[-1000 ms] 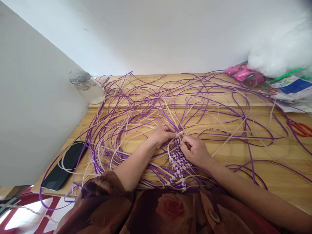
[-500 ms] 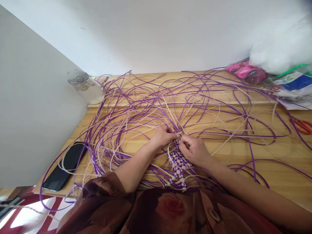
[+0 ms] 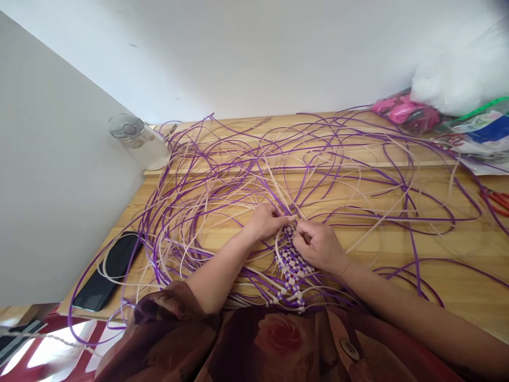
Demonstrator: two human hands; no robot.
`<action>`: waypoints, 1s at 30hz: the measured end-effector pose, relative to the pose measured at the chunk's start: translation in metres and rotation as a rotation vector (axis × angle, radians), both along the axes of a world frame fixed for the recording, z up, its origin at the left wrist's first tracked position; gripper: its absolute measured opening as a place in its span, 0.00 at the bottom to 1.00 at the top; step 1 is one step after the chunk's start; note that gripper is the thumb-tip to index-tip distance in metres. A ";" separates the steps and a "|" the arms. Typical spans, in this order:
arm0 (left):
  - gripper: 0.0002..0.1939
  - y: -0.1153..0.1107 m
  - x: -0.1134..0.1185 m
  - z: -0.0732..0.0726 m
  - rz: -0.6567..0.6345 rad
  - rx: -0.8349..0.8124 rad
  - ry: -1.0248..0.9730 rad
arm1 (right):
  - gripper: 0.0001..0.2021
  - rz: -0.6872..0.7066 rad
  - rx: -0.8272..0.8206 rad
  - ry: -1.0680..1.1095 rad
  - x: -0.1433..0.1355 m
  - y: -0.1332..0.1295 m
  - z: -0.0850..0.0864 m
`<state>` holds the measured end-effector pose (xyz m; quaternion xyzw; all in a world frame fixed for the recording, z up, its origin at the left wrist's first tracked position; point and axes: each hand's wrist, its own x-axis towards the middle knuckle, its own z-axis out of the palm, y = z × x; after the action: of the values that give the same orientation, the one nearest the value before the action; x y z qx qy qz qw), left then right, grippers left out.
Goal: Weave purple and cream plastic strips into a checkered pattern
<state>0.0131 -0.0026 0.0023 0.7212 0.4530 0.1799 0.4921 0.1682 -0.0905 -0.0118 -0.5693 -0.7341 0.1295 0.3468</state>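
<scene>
A woven piece of purple and cream strands lies on the wooden table close to my body. At its far end, my left hand is closed in a pinch on the strands. Just to the right, touching the weave's upper right edge, my right hand has its fingers curled and pinched on the strands too. The two hands' fingertips almost meet. Long loose purple and cream strands fan out from the piece, to the left, right and back. What lies between the fingertips is partly hidden.
A black phone lies under strands at the left. A clear bottle leans near the wall. Pink bundles in plastic, white stuffing and red-handled scissors are at the right.
Both hands remain nearly in place, with only a slight shift of the fingertips. The view has moved a little, so the things at the right sit nearer the frame's edge.
</scene>
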 end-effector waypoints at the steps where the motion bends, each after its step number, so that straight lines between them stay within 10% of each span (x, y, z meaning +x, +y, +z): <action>1: 0.21 0.000 -0.001 0.001 -0.027 -0.012 0.004 | 0.11 -0.003 0.002 -0.001 0.000 0.000 0.000; 7: 0.20 0.001 0.003 -0.003 0.062 0.115 0.090 | 0.11 -0.025 0.095 -0.064 -0.001 -0.004 -0.001; 16: 0.20 0.005 -0.009 -0.007 -0.057 -0.273 -0.185 | 0.10 0.000 0.035 -0.050 -0.001 -0.007 0.001; 23: 0.13 -0.003 0.001 -0.003 0.134 -0.259 -0.136 | 0.10 0.097 0.100 -0.046 0.001 -0.011 -0.002; 30: 0.08 0.001 -0.001 -0.006 0.011 -0.172 -0.137 | 0.09 0.111 0.212 -0.426 -0.007 -0.014 0.042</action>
<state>0.0125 -0.0012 -0.0035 0.6596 0.4361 0.1920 0.5813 0.1609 -0.1042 0.0299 -0.5029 -0.8304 -0.0525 0.2342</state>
